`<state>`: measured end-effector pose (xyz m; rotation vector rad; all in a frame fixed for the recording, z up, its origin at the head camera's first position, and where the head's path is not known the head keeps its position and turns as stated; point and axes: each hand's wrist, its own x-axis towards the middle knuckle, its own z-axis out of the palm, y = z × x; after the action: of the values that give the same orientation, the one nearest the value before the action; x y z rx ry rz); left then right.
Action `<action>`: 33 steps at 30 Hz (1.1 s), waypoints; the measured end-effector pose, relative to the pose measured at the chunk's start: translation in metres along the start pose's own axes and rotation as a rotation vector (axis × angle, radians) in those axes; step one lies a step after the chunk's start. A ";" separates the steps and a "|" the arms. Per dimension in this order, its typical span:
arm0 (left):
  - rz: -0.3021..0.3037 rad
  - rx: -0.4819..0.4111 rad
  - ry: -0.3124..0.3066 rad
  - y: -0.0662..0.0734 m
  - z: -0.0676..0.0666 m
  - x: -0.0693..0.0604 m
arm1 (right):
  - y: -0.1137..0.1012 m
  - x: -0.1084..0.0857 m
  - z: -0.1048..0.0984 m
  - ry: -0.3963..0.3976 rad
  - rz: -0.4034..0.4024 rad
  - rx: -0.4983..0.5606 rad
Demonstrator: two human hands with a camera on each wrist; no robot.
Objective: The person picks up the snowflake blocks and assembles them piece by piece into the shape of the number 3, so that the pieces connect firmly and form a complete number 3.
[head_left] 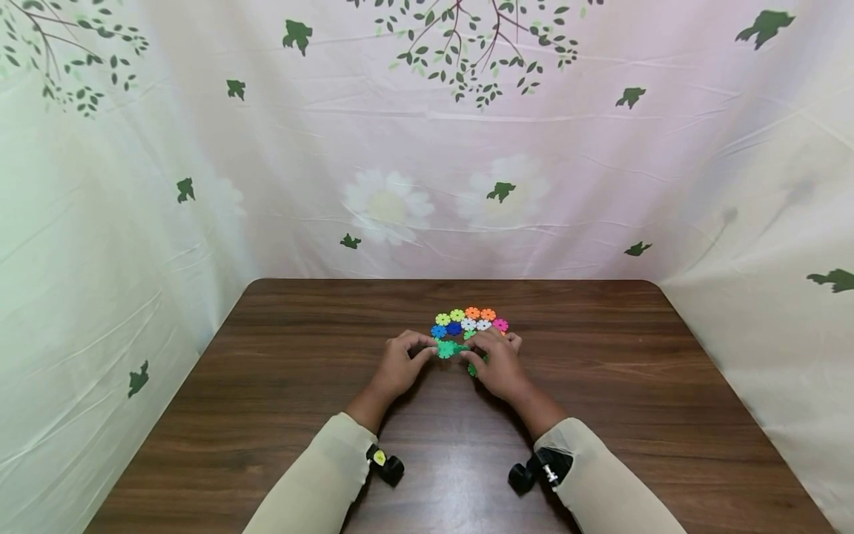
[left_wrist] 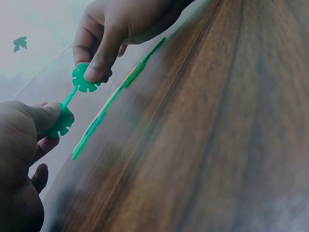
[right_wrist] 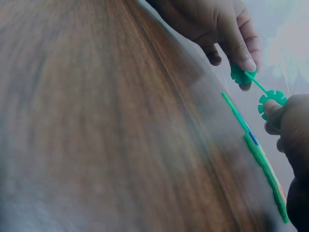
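Note:
Over the table, my left hand (head_left: 399, 367) pinches a green notched snowflake disc (left_wrist: 62, 123) between thumb and fingers. With thumb and fingertips, my right hand (head_left: 500, 368) grips another green snowflake disc (left_wrist: 83, 81). A third green disc (right_wrist: 257, 83), seen edge-on in both wrist views, joins the two held ones. Just beyond the hands lie several flat snowflake discs, among them yellow (head_left: 443, 320), orange (head_left: 472, 312), white (head_left: 468, 324), dark blue (head_left: 454, 328) and pink (head_left: 500, 325) ones. Part of a green disc (head_left: 473, 369) shows beneath my right hand, which hides the rest.
The brown wood-grain table (head_left: 300, 334) has its far edge against a pale curtain (head_left: 427, 148) printed with leaves, birds and flowers. More curtain hangs along both sides. A black camera mount (head_left: 389, 467) sits on the left wrist and another camera mount (head_left: 527, 475) on the right.

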<state>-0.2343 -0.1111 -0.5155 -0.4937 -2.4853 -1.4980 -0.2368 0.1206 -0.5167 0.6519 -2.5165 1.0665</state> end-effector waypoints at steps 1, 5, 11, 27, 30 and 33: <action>0.001 0.000 0.000 0.000 0.000 0.000 | 0.000 0.000 0.000 0.001 -0.007 -0.003; 0.019 0.020 -0.001 0.002 -0.001 0.000 | 0.001 0.000 0.000 0.010 -0.035 -0.006; 0.033 0.026 0.001 0.002 0.000 0.000 | 0.001 -0.001 0.000 0.021 -0.075 0.007; 0.047 0.038 -0.017 0.002 0.002 -0.002 | 0.000 -0.001 0.000 0.047 -0.108 0.054; 0.039 0.045 -0.013 0.003 0.002 -0.002 | -0.001 -0.001 0.000 0.051 -0.098 0.070; 0.032 0.055 -0.002 0.004 0.003 -0.003 | -0.002 -0.001 0.001 0.056 -0.091 0.084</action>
<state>-0.2304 -0.1073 -0.5145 -0.5238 -2.5005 -1.4142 -0.2351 0.1191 -0.5164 0.7416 -2.3814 1.1460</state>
